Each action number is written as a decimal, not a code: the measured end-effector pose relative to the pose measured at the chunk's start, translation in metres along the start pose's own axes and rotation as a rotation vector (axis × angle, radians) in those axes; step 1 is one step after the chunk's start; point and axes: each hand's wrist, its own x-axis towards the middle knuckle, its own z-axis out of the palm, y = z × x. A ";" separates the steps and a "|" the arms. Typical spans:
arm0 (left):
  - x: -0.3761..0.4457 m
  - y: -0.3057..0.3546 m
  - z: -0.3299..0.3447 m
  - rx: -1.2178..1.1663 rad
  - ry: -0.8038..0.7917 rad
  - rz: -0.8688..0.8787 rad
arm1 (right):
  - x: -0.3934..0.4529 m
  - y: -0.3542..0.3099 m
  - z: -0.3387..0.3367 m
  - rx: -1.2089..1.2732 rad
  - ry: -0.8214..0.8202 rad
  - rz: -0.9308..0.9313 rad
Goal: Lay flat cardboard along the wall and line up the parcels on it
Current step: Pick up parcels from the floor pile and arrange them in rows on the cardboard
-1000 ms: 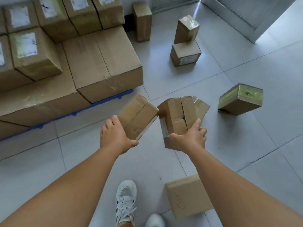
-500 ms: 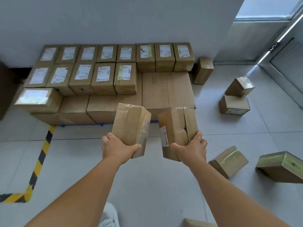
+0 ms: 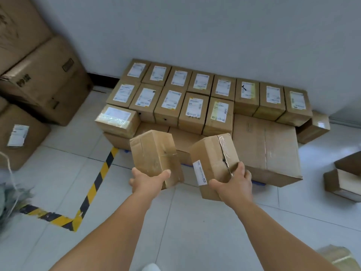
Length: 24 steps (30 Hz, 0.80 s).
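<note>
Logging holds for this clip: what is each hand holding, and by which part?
Left hand grips a plain parcel by its near lower end; right hand grips a taped parcel likewise.

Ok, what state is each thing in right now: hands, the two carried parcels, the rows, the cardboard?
Left hand: grips left parcel, held off the floor, tilted.
Right hand: grips right parcel, held off the floor, tilted, tape seam torn.
Back row: eight parcels lined up at the wall, labels up.
Second row: five parcels, labels up.
Front parcel: alone, lying sideways.
Cardboard: flat, right part bare.
</note>
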 end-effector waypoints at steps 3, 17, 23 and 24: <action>0.033 0.009 -0.020 -0.092 0.003 -0.063 | 0.015 -0.034 0.017 -0.028 -0.012 -0.051; 0.141 0.025 -0.007 -0.367 -0.023 -0.221 | 0.124 -0.085 0.056 -0.236 -0.226 -0.106; 0.189 0.038 0.027 -0.433 0.017 -0.292 | 0.191 -0.096 0.071 -0.229 -0.350 -0.107; 0.196 0.041 0.034 -0.469 0.004 -0.290 | 0.202 -0.096 0.073 -0.230 -0.365 -0.108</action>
